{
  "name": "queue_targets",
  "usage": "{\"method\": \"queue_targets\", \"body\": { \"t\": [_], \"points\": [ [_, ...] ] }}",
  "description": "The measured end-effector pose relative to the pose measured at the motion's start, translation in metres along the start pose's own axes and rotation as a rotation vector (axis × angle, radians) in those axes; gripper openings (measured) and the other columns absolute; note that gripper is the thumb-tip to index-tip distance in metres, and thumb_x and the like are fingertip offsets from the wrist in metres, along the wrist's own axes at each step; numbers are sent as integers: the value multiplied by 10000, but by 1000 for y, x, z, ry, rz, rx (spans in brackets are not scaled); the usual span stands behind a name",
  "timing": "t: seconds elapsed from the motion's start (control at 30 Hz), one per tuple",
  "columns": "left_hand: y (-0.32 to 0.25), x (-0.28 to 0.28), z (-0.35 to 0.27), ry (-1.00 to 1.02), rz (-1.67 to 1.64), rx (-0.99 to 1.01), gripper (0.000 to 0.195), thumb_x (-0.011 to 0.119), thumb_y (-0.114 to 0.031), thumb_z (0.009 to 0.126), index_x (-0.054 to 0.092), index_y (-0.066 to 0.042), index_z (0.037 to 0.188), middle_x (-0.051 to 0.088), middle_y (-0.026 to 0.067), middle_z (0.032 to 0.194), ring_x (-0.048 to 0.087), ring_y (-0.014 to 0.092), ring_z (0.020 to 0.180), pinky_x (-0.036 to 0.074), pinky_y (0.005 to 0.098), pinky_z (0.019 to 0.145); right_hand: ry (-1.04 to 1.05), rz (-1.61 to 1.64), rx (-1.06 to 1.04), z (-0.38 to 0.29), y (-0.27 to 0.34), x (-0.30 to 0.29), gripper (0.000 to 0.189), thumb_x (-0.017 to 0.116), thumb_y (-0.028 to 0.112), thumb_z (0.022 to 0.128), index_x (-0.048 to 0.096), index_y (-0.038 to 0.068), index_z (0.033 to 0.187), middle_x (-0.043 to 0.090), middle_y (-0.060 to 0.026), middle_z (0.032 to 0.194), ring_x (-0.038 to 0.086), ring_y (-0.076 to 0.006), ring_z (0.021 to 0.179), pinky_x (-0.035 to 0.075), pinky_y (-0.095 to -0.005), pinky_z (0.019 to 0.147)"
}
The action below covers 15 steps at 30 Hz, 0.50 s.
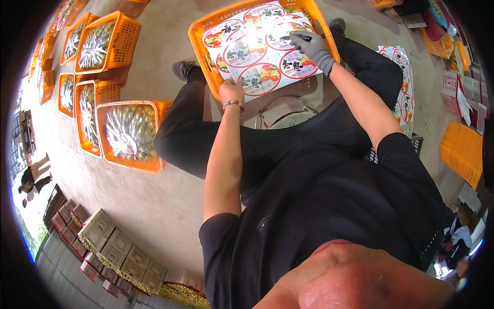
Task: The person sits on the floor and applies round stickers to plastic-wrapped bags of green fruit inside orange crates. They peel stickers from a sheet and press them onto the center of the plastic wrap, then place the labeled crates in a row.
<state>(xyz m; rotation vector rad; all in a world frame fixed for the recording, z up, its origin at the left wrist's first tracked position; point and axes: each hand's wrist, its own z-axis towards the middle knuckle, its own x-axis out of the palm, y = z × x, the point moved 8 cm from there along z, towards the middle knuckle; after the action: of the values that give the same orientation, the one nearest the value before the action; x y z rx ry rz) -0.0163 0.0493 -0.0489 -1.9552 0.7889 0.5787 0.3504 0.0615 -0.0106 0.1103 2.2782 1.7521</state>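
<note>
An orange plastic crate stands between my legs, with printed paper sheets spread over its top. Oval labels with red fruit and writing cover the sheets, and some fruit peeks out at the crate's far edge. My left hand, bare with a bead bracelet at the wrist, grips the near left corner of a sheet. In a grey glove, my right hand rests over the sheets' right side. Something small and dark shows at its fingers; whether it is held is unclear.
Orange crates of bagged green fruit stand on the floor at left. More label sheets lie beside my right leg. A stool is partly visible below the crate. Stacked cartons line the lower left; empty orange crates stand right.
</note>
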Motion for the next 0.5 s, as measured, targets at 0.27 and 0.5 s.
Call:
{"method": "queue_targets", "body": {
  "t": [0.27,0.5],
  "points": [
    [-5,-3,-5,2,-2,12,320,771,-268,888,741,48,930,734,254,887,720,422,867,547,479,795,-53,-60,276,-4,-40,-35,234,773,217,937,802,16,1053,777,-56,850,683,-92,644,554,-250,569],
    [-5,0,-3,-37,-52,68,305,781,-250,881,741,52,910,738,245,858,729,404,824,554,467,768,53,-339,365,-46,-46,-37,223,753,279,928,814,63,927,737,-32,699,669,-88,567,546,-255,540]
  ]
}}
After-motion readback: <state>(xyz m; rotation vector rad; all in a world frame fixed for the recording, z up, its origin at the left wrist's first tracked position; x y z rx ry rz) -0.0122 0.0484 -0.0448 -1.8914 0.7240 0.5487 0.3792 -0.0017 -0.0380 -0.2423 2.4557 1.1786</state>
